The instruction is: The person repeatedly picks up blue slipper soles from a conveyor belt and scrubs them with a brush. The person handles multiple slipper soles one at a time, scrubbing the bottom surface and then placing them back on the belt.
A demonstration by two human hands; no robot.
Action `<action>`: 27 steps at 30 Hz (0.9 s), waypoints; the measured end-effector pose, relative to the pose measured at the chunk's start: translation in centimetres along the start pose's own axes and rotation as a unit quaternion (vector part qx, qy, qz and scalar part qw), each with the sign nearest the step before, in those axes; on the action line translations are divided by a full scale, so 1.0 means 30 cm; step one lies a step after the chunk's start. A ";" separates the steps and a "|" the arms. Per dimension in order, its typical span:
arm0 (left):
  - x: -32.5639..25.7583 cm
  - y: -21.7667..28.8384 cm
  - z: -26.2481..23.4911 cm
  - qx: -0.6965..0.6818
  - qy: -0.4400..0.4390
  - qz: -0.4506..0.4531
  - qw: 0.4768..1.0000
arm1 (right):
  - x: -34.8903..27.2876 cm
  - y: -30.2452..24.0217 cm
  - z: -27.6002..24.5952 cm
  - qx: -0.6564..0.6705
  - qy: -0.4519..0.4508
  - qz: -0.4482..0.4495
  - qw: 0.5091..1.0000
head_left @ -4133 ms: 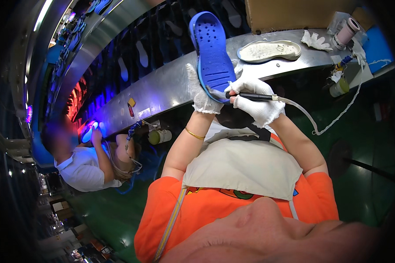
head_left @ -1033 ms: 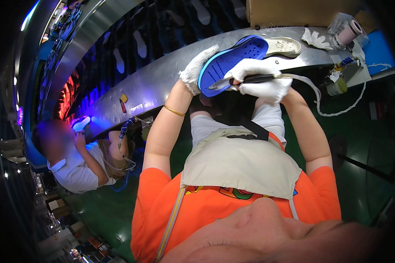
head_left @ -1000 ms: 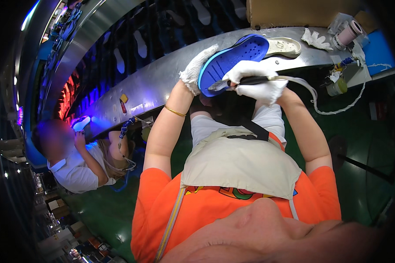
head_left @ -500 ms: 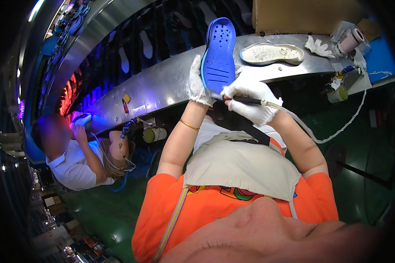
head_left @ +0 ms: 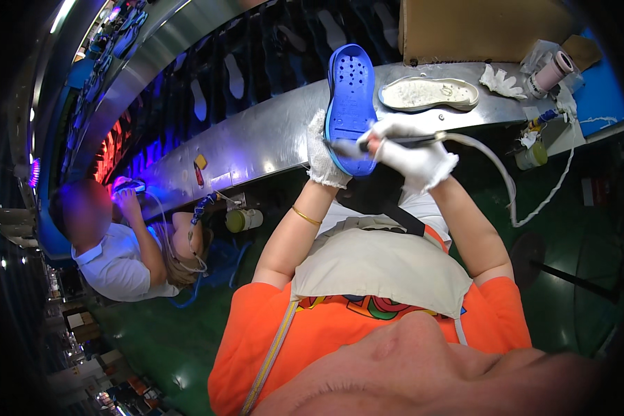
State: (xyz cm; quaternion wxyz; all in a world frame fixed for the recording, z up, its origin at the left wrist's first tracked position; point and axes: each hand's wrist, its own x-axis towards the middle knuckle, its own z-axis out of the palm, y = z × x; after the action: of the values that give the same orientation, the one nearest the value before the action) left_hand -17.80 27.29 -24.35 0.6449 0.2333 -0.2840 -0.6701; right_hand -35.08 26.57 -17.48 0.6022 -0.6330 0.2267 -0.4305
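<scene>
My left hand (head_left: 322, 156), in a white knit glove, is closed on the left edge of a blue shoe sole (head_left: 352, 90). The sole is raised with its toe away from me, showing holes near the far end and grooves further down. In my gloved right hand (head_left: 412, 158) is a dark-handled brush (head_left: 402, 142) with a pale hose (head_left: 489, 149) running from its back end. The brush tip is blurred and lies over the near part of the sole; whether it touches I cannot tell. A white sole (head_left: 430, 95) rests on the metal ledge to the right.
Beyond the metal ledge (head_left: 256, 132) runs a dark conveyor carrying several soles. A cardboard box (head_left: 485, 31), a loose white glove (head_left: 500, 83) and a pink cylinder (head_left: 552, 73) are at the right. Jars hang below the ledge. A seated person (head_left: 121, 243) works at the left.
The blue sole and my left hand have come nearer to me. My right hand has shifted slightly right, and the brush has moved up over the sole's near part.
</scene>
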 end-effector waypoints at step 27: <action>0.028 0.129 0.149 0.012 0.004 -0.080 0.997 | 0.136 -0.050 -0.169 -0.256 0.057 -0.263 0.929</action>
State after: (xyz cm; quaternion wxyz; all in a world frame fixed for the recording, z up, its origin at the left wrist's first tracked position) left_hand -18.05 26.80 -18.39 0.5873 0.2660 -0.2694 -0.7154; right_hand -37.42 20.67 -15.43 0.2714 -0.7769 0.1881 -0.5360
